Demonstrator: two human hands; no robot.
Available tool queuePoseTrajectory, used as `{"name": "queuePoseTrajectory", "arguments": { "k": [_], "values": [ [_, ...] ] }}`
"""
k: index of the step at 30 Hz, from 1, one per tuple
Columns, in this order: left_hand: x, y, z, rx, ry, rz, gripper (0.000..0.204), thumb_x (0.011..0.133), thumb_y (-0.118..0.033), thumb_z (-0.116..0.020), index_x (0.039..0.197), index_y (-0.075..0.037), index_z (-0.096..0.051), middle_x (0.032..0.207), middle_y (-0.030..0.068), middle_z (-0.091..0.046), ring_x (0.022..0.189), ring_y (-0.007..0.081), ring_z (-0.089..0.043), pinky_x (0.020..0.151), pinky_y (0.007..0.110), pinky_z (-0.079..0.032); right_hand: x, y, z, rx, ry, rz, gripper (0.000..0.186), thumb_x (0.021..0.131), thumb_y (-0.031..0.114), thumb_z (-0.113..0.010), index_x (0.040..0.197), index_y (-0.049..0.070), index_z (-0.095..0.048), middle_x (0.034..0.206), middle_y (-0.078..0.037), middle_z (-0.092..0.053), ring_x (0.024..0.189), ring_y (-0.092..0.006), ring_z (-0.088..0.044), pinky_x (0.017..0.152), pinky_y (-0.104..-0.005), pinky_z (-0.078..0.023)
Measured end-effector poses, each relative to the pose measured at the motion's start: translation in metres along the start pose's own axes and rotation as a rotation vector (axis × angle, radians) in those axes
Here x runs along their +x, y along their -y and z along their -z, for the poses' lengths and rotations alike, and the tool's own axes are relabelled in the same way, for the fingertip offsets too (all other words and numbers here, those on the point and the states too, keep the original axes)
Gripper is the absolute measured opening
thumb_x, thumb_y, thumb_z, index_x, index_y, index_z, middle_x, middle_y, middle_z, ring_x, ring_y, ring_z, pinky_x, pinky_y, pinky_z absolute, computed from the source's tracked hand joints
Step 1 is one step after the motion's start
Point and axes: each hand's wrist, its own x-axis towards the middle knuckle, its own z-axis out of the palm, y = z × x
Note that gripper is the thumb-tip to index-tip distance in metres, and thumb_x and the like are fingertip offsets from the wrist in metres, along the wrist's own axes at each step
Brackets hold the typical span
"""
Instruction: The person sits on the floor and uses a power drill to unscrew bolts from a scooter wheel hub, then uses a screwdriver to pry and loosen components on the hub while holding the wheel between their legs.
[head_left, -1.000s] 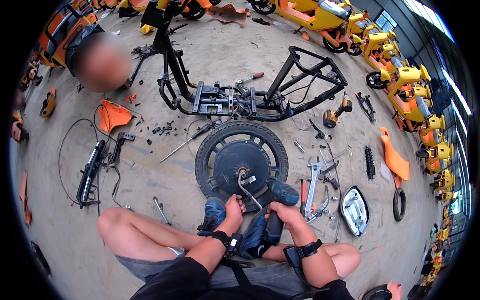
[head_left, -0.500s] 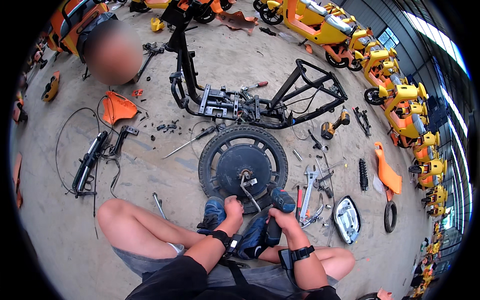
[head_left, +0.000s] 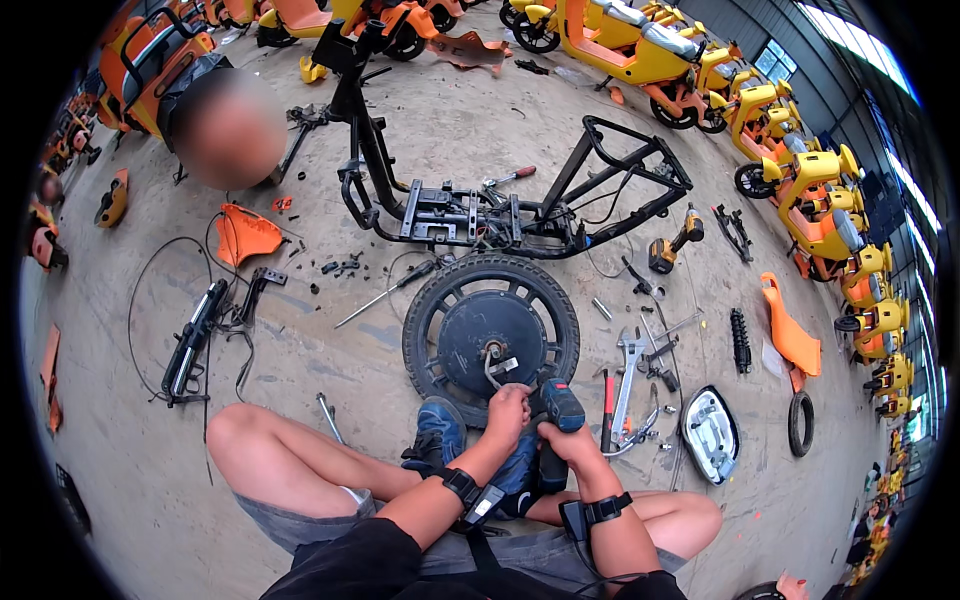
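Observation:
A dark cordless drill point(head_left: 563, 404) with a blue rear is in my right hand point(head_left: 570, 442), fingers wrapped round its grip. Close to its front end is my left hand point(head_left: 510, 410), closed with the fingertips together; what they pinch, if anything, is hidden. Before both hands a black hub-motor wheel point(head_left: 492, 335) with its tyre lies flat on the floor. From its axle nut a grey cable point(head_left: 490, 372) runs toward my left hand and passes out of sight behind it. My shoes touch or nearly touch the tyre's near edge.
Beyond the wheel stands a bare black scooter frame point(head_left: 470, 215). At right lie an adjustable wrench point(head_left: 628, 375), a yellow drill point(head_left: 675, 242), a shock absorber point(head_left: 740, 340) and a headlight housing point(head_left: 710, 435). At left are a fork part point(head_left: 192, 340) and an orange panel point(head_left: 248, 235). Another person is at far left.
My left hand has moved right and a little away from me, from beside the cable to the drill's front, now covering the cable's lower end. The drill stays in my right hand.

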Motion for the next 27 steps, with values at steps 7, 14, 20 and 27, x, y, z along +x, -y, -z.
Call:
{"name": "queuePoseTrajectory", "arguments": {
  "k": [7, 14, 20, 27],
  "values": [
    [0.045, 0.043, 0.008, -0.372, 0.212, 0.464, 0.024, 0.096, -0.019, -0.039, 0.077, -0.011, -0.051, 0.065, 0.0002, -0.045, 0.063, 0.0133, -0.045, 0.06, 0.031, -0.039, -0.002, 0.009, 0.005, 0.121, 0.086, 0.063, 0.034, 0.077, -0.005, -0.062, 0.11, 0.004, -0.063, 0.092, -0.002, -0.066, 0.073, -0.0158, -0.064, 0.057, -0.0304, -0.053],
    [0.051, 0.037, -0.041, -0.487, 0.035, 0.523, 0.032, 0.098, -0.025, -0.038, 0.107, -0.005, -0.061, 0.108, 0.0134, -0.063, 0.105, 0.0296, -0.058, 0.1, 0.048, -0.042, -0.003, 0.025, 0.015, 0.124, 0.054, -0.025, 0.028, 0.077, -0.003, -0.06, 0.104, 0.001, -0.061, 0.084, -0.007, -0.064, 0.062, -0.0166, -0.062, 0.054, -0.0308, -0.052],
    [0.087, 0.083, -0.027, -0.746, 0.025, 0.516, 0.02, 0.095, -0.024, -0.044, 0.08, -0.014, -0.052, 0.078, 0.0006, -0.05, 0.078, 0.0176, -0.046, 0.08, 0.039, -0.04, -0.003, 0.024, 0.02, 0.152, 0.071, -0.011, 0.025, 0.077, -0.003, -0.059, 0.102, 0.0, -0.059, 0.078, -0.007, -0.062, 0.058, -0.0178, -0.062, 0.052, -0.0309, -0.052],
    [0.087, 0.086, -0.032, -0.794, 0.039, 0.527, 0.02, 0.095, -0.021, -0.048, 0.085, -0.011, -0.061, 0.073, 0.0018, -0.054, 0.077, 0.0213, -0.054, 0.083, 0.042, -0.047, -0.003, 0.024, 0.022, 0.141, 0.055, -0.002, 0.024, 0.077, -0.005, -0.059, 0.1, 0.0, -0.059, 0.077, -0.006, -0.061, 0.059, -0.0177, -0.062, 0.053, -0.0317, -0.053]
  ]
}}
